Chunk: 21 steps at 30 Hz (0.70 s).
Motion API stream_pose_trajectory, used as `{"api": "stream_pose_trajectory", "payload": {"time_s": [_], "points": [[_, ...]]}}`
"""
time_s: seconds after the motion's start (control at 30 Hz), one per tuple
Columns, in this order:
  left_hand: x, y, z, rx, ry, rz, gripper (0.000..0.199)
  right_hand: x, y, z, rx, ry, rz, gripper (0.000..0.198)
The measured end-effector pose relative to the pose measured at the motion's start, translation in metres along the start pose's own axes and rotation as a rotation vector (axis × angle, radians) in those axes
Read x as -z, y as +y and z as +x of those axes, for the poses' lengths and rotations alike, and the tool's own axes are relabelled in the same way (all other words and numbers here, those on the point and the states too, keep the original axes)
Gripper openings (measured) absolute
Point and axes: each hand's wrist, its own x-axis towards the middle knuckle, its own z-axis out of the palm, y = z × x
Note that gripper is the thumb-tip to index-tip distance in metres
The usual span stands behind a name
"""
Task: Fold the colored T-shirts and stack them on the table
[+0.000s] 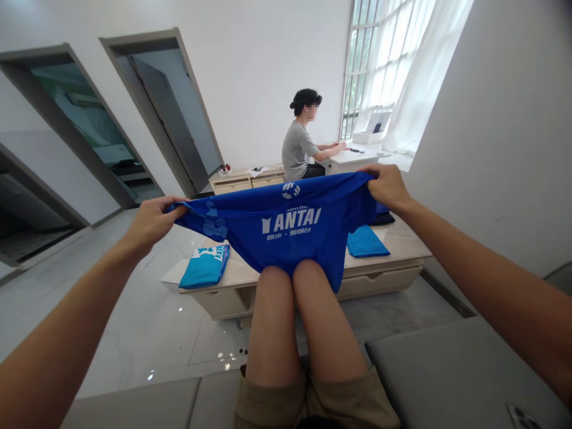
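A blue T-shirt (295, 238) with white lettering is stretched out in the air between my hands, its lower part hanging at my knees. My left hand (156, 220) pinches one sleeve end. At the opposite end, my right hand (386, 186) grips the other sleeve. Behind the shirt stands a low table (241, 271) with drawers. On its left end lies a folded light-blue garment (205, 265) with white print. A folded bright-blue cloth (369, 241) rests toward the right, partly behind the shirt, and a dark folded cloth (383, 218) lies beyond it.
I sit on a grey sofa (465, 369), with a phone (522, 417) at its lower right. A person (300, 143) in a grey shirt sits at a white desk (357, 156) near the window. A low cabinet (235, 182) stands by the far wall, with doorways on the left.
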Motion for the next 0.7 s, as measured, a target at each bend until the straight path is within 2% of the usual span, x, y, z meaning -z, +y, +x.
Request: {"api": "stream_pose_trajectory", "payload": {"time_s": [0.1,0.17,0.23,0.3,0.4,0.5,0.57,0.63,0.7], "points": [[0.001,-0.001,-0.006,-0.019,-0.025,0.077,0.041,-0.004,0.01,-0.005,0.02,0.101,0.033,0.022],[-0.012,-0.011,-0.016,-0.031,-0.165,0.162,0.04,-0.014,0.025,-0.025,-0.006,0.121,0.005,0.024],[-0.032,-0.026,-0.03,0.021,-0.353,0.171,0.036,-0.028,0.045,-0.055,-0.076,0.07,-0.048,0.031],[-0.046,-0.042,-0.041,0.09,-0.408,0.128,0.033,-0.039,0.063,-0.081,-0.155,0.052,-0.043,0.032],[-0.047,-0.052,-0.044,0.141,-0.271,0.107,0.034,-0.04,0.072,-0.088,-0.174,0.11,-0.002,0.033],[-0.035,-0.049,-0.039,0.169,-0.047,0.046,0.038,-0.03,0.061,-0.067,-0.111,0.159,0.011,0.033],[-0.037,-0.049,-0.043,0.187,0.051,-0.042,0.041,-0.027,0.053,-0.06,-0.115,0.185,0.032,0.037],[-0.049,-0.056,-0.055,0.223,0.058,-0.12,0.047,-0.031,0.051,-0.067,-0.136,0.171,0.014,0.041],[-0.062,-0.065,-0.072,0.24,-0.034,-0.115,0.053,-0.037,0.055,-0.085,-0.137,0.131,-0.049,0.042]]}}
